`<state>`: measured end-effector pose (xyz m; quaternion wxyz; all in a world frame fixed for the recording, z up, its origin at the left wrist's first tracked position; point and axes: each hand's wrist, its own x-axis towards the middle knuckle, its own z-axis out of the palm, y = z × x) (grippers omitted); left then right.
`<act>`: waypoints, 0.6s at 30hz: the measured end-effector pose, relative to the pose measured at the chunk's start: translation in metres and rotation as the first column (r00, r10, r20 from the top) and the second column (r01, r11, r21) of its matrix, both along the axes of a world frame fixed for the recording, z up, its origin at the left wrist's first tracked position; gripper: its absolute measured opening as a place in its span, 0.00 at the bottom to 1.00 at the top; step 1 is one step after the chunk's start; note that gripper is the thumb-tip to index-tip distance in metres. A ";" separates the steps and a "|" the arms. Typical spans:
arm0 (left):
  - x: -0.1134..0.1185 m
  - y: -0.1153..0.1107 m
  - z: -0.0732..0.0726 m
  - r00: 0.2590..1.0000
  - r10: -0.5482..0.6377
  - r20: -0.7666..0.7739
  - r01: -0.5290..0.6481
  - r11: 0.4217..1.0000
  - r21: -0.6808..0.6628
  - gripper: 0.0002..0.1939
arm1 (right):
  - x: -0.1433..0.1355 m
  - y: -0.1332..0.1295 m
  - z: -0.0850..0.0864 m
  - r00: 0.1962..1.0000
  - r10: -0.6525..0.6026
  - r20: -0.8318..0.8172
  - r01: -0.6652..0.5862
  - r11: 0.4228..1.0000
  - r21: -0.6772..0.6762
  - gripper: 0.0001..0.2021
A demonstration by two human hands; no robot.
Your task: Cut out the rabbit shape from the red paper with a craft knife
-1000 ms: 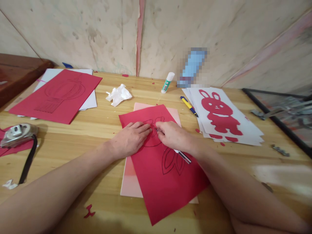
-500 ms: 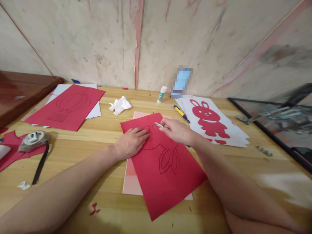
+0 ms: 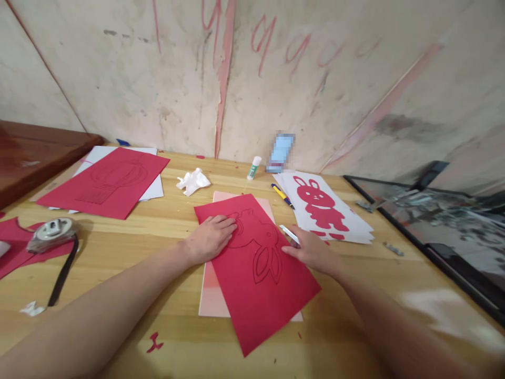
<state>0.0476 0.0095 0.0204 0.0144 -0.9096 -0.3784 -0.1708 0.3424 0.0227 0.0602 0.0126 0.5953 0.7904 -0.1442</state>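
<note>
A red sheet with a drawn rabbit outline lies at an angle on a pale pink board. My left hand rests flat on the sheet's upper left part, fingers stretched out over the drawing and holding nothing. At the sheet's right edge, my right hand grips a small silver cutter, whose tip points up and left near the rabbit's drawn head. The drawn ears lie below it.
White sheets with a red paper rabbit lie at right, beside a yellow-blue pen. Behind stand a glue stick and a phone. Crumpled tissue, another red sheet and a tape measure lie left.
My right hand with the cutter has moved back from the sheet's top, down and right to its right edge. My left hand stays on the sheet. The view has shifted slightly.
</note>
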 end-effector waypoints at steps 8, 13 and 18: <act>0.000 -0.002 0.000 1.000 0.002 -0.023 -0.001 0.999 0.043 0.16 | 0.001 0.016 -0.005 0.997 0.063 -0.049 -0.060 0.996 0.059 0.10; 0.002 -0.007 0.004 0.999 -0.039 -0.010 0.040 0.997 0.065 0.15 | -0.003 0.050 0.016 0.986 0.143 0.083 -0.151 0.983 0.100 0.16; 0.007 -0.011 0.008 0.997 -0.070 -0.010 0.070 0.996 0.052 0.14 | -0.017 0.082 0.031 0.947 0.256 0.194 -0.277 0.957 0.089 0.17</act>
